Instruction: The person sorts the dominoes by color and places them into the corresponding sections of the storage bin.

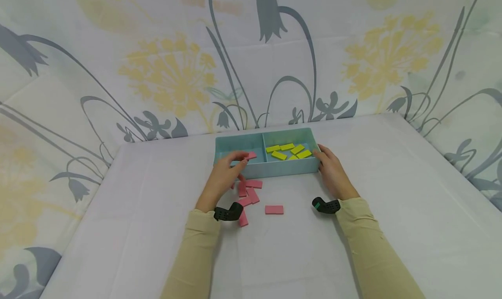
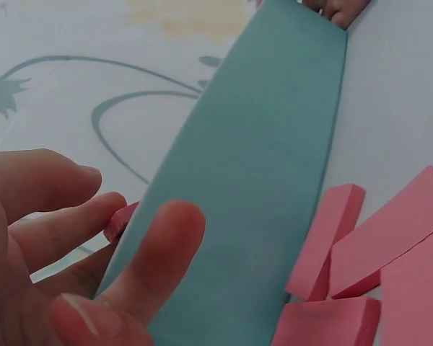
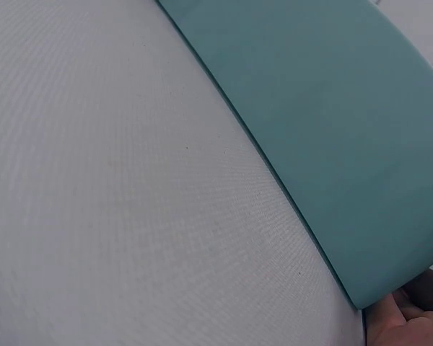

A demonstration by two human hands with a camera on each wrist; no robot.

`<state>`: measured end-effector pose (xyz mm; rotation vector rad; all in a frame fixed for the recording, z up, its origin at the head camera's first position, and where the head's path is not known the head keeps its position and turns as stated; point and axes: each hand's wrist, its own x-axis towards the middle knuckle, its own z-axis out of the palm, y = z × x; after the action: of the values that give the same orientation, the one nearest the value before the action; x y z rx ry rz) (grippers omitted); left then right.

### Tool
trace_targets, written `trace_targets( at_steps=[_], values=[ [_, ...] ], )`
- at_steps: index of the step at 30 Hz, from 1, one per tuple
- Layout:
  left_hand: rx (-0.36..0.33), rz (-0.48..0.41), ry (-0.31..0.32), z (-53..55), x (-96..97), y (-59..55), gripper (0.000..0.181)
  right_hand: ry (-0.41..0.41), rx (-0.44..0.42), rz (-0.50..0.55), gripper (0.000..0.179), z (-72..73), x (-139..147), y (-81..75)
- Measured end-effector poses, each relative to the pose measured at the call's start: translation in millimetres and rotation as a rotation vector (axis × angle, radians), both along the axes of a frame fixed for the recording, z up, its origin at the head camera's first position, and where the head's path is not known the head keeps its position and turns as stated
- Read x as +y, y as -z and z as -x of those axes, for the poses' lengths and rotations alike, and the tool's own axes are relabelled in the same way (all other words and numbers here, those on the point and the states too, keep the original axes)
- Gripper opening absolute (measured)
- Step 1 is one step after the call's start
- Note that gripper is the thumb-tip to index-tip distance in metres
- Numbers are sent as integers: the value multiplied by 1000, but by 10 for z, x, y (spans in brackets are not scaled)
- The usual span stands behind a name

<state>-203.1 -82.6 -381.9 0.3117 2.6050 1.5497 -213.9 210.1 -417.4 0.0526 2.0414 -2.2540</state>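
Note:
My left hand [image 1: 225, 174] is over the front wall of a light blue two-compartment box [image 1: 280, 168], at its left compartment. Its fingertips pinch a small pink rectangular block [image 1: 251, 155]. In the left wrist view most of this pink block [image 2: 121, 220] is hidden behind the rim and fingers, with one finger [image 2: 169, 245] in front of the wall. My right hand [image 1: 333, 172] grips the box's right end, thumb near the rim. The right wrist view shows the right hand's curled fingers [image 3: 411, 321] at the box's lower corner.
Several yellow blocks [image 1: 296, 149] lie in the right compartment, past the divider [image 1: 264, 146]. In front of the box, several pink blocks [image 1: 252, 195] form a loose pile, partly behind the left hand. A lone pink block [image 1: 274, 209] lies right of them on the white tablecloth [image 1: 286, 255].

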Motion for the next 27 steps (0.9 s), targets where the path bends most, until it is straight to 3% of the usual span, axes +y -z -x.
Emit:
trace_targets(
  at_steps=[10, 17, 27],
  values=[
    [22, 83, 43, -14, 98, 41, 33, -8, 9, 1, 58, -8, 2, 1],
    [8, 71, 65, -25, 94, 37, 33, -16, 11, -1, 57, -10, -8, -3],
    [42, 75, 76, -26, 67, 36, 32, 0, 16, -7, 56, 9, -19, -4]
  ],
)
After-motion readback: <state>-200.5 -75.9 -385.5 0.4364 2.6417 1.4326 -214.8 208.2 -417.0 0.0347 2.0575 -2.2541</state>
